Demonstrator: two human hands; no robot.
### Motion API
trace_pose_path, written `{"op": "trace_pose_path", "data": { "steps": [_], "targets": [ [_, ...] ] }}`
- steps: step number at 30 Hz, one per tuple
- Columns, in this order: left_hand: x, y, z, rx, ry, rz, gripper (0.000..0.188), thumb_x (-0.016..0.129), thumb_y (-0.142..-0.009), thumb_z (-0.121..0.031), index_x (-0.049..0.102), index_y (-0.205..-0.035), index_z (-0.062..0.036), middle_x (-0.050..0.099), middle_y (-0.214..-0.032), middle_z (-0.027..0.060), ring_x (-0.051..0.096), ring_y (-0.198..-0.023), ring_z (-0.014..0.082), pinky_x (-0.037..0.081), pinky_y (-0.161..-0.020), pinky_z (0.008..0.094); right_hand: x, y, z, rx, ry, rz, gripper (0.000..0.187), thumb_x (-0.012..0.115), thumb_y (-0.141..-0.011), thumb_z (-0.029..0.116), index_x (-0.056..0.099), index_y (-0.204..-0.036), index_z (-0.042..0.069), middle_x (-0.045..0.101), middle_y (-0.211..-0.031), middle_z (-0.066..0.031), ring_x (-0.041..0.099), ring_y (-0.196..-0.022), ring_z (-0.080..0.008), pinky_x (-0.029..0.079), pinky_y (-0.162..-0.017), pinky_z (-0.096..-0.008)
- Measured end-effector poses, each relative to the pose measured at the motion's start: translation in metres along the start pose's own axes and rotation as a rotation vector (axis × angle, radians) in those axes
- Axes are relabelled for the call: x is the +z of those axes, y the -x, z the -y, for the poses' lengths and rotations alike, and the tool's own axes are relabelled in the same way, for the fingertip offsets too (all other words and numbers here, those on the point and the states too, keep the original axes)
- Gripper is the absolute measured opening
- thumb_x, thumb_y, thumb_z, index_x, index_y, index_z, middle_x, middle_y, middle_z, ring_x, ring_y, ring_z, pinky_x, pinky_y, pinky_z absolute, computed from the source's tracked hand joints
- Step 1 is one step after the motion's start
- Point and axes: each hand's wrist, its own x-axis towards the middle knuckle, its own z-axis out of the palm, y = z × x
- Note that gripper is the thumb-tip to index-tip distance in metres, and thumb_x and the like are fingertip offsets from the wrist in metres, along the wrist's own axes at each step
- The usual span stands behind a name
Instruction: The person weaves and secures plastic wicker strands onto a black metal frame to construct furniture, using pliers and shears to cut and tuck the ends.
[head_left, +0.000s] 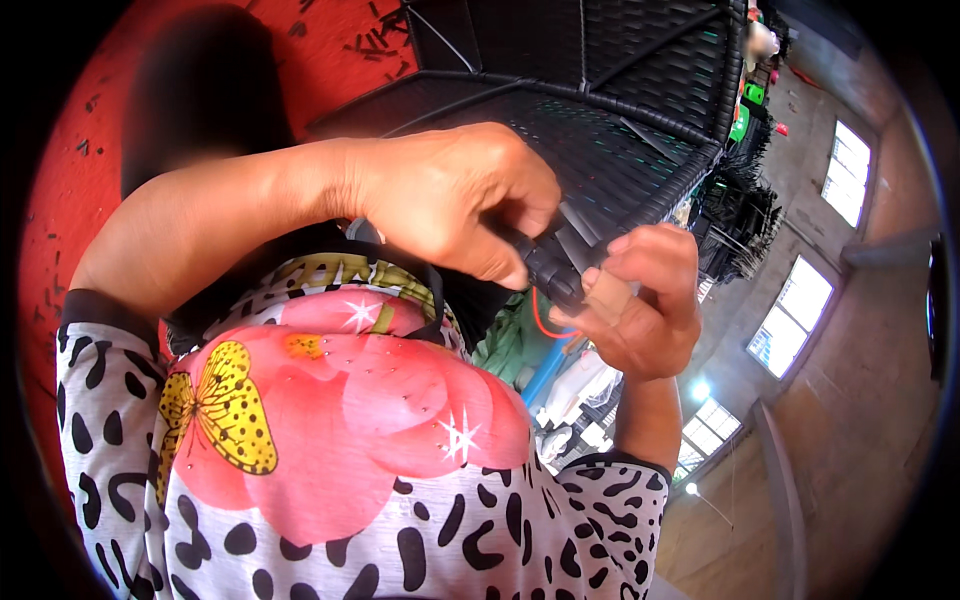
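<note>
A black woven wicker panel (640, 55) on a frame stands in front of me, joined to a lower woven section (625, 165). Between my hands is a black piece wrapped in flat plastic strip (552, 272), with a loose flat strip (578, 236) beside it. My left hand (465, 200) is closed, its thumb and fingers gripping the wrapped piece. At the other end, my right hand (645, 300) has its fingers curled against the strip; a beige tape (607, 295) is wound round one finger. The fingertips partly hide the contact.
Red floor (340, 20) with scattered black scraps (375, 42) lies at the upper left. A heap of black strips (740, 225) is beyond the panel on the right. Green cloth (505, 345) and white bags (580, 385) sit below my hands. Bright windows (792, 315) line the wall.
</note>
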Motion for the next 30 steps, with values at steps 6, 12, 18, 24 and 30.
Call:
{"op": "trace_pose_path", "data": {
  "steps": [6, 12, 18, 24, 30],
  "targets": [
    [0.003, -0.008, -0.008, -0.298, 0.201, 0.056, 0.031, 0.072, -0.076, -0.026, 0.058, -0.071, 0.0016, 0.052, -0.067, 0.0059, 0.053, -0.064, 0.0145, 0.039, -0.054, 0.0296, 0.001, -0.003, -0.001, 0.133, -0.102, 0.017, 0.034, 0.078, -0.051, 0.027, 0.064, -0.078, 0.010, 0.054, -0.080, -0.0002, 0.055, -0.074, -0.0218, 0.039, -0.062, -0.0329],
    [-0.003, -0.005, -0.010, -0.421, 0.351, 0.099, 0.026, 0.075, -0.073, -0.019, 0.060, -0.075, 0.0018, 0.054, -0.070, 0.0049, 0.054, -0.067, 0.0125, 0.042, -0.056, 0.0281, -0.003, -0.013, 0.006, 0.292, -0.239, 0.022, 0.047, 0.079, -0.055, 0.025, 0.062, -0.093, 0.004, 0.061, -0.084, -0.0046, 0.058, -0.077, -0.0252, 0.041, -0.069, -0.0336],
    [-0.004, -0.005, -0.004, -0.371, 0.386, 0.118, 0.024, 0.076, -0.070, -0.013, 0.061, -0.079, 0.0031, 0.056, -0.076, 0.0068, 0.055, -0.071, 0.0154, 0.043, -0.060, 0.0282, -0.017, -0.022, 0.008, 0.419, -0.356, 0.137, 0.031, 0.070, -0.064, 0.008, 0.061, -0.093, 0.001, 0.062, -0.079, -0.0066, 0.058, -0.074, -0.0239, 0.041, -0.071, -0.0317],
    [-0.005, -0.007, -0.003, -0.356, 0.349, 0.135, 0.023, 0.075, -0.070, -0.010, 0.061, -0.082, 0.0030, 0.056, -0.077, 0.0071, 0.056, -0.073, 0.0173, 0.044, -0.063, 0.0291, -0.019, -0.025, 0.010, 0.587, -0.516, 0.108, 0.025, 0.066, -0.067, -0.002, 0.060, -0.092, 0.000, 0.061, -0.080, -0.0069, 0.056, -0.070, -0.0186, 0.040, -0.069, -0.0288],
    [-0.003, -0.008, -0.015, -0.366, 0.359, 0.109, 0.026, 0.077, -0.069, -0.012, 0.059, -0.082, 0.0019, 0.056, -0.082, 0.0079, 0.056, -0.074, 0.0172, 0.043, -0.064, 0.0298, -0.016, -0.022, 0.011, 0.574, -0.516, 0.069, 0.025, 0.066, -0.068, -0.002, 0.059, -0.092, -0.001, 0.060, -0.080, -0.0068, 0.055, -0.072, -0.0170, 0.040, -0.071, -0.0278]
  ]
}}
